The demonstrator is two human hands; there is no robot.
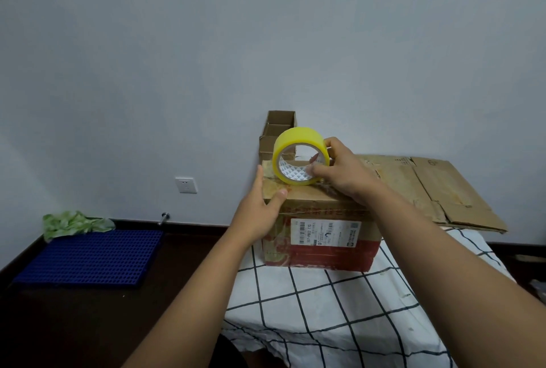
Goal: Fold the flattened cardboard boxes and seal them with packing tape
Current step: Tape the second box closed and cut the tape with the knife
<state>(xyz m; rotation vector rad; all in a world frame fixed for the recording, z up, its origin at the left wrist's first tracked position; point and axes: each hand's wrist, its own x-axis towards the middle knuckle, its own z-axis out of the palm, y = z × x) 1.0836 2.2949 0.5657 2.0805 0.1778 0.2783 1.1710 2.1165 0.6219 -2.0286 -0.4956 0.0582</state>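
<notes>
Our right hand point(339, 174) fingers pinch the tape roll point(300, 156) atop the box point(320, 234); our left hand point(263, 205), fingers spread flat, braces its nine o'clock edge.

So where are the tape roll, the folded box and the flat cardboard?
tape roll point(291, 138): head view, on its yellow outer band.
folded box point(322, 255): head view, on its front side.
flat cardboard point(449, 187): head view, on its top face.

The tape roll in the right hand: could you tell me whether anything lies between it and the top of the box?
Nothing visible does. The right hand holds the tape roll directly on the box top, while the left hand steadies the box's left edge.
</notes>
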